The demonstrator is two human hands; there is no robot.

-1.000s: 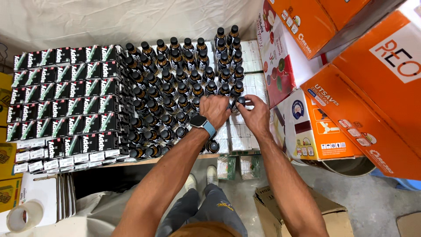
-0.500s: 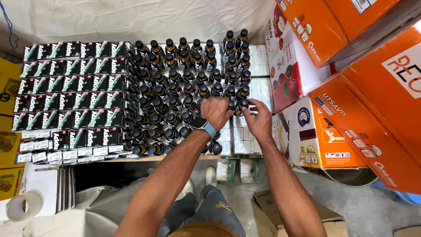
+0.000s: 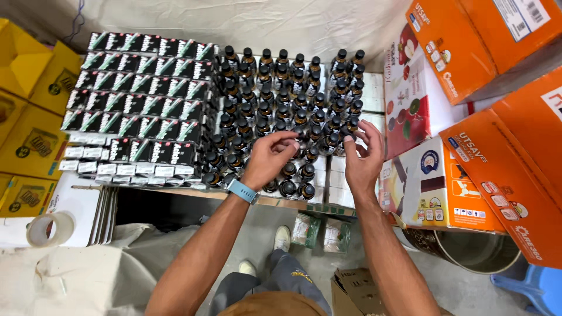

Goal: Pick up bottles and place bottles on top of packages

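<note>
A: Over the near rows of small dark bottles point(image 3: 281, 117), the left hand point(image 3: 270, 158) hangs with fingers curled loosely above the caps; whether it pinches one, I cannot tell. The right hand point(image 3: 363, 159) is apart from it, fingers spread and touching a bottle at the block's right edge.

B: What could go wrong?

A: The bottles stand packed cap to cap on the table point(image 3: 246, 199). I'd judge a knuckle catching one near the front edge could topple its neighbours.

B: And materials?

A: Glossy dark bottles with round black caps; flat black cartons point(image 3: 140, 99) just left; smooth orange cardboard boxes point(image 3: 515, 181) to the right.
</note>
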